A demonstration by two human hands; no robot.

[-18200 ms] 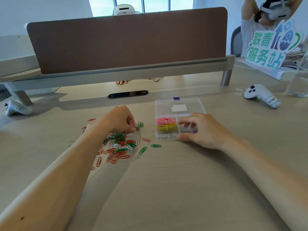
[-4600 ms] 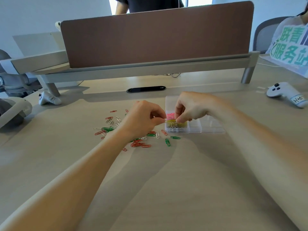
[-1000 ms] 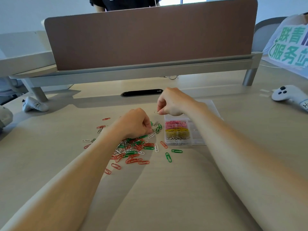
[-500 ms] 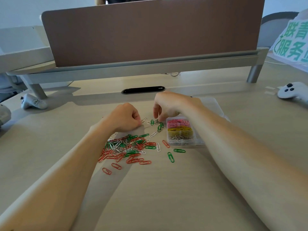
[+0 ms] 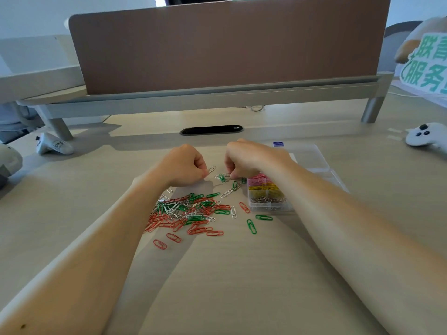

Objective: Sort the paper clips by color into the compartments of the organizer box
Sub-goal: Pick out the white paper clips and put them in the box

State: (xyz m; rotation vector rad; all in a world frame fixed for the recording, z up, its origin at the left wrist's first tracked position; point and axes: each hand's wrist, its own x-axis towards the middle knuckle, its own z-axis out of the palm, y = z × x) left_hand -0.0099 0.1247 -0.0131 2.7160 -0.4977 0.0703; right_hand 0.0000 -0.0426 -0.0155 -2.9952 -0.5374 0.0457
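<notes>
Loads of loose clips (image 5: pixel 188 210) left of organizer box (image 5: pixel 319 163). Pinching silver clip (image 5: pixel 212 169) with left hand (image 5: pixel 183 165); curled right hand (image 5: pixel 246 158) on small bunch (image 5: pixel 223 177), can't tell if gripping.

Person shows only as 2 arms, approx. mid-forearm to fingers. L forearm (image 5: pixel 96 250) bare right to the frame edge, w/ one small dark spot (image 5: pixel 23 326) on it near the bottom-left corner. R forearm (image 5: pixel 350 226) bare too, surface smooth & even. L hand (image 5: pixel 183 169) & R hand (image 5: pixel 244 158) bare, knuckle ridges showing. Both arms look v. broad close to cam & taper to slim wrists (wide-angle lens). Nails, fine hair etc. too small to tell.
</notes>
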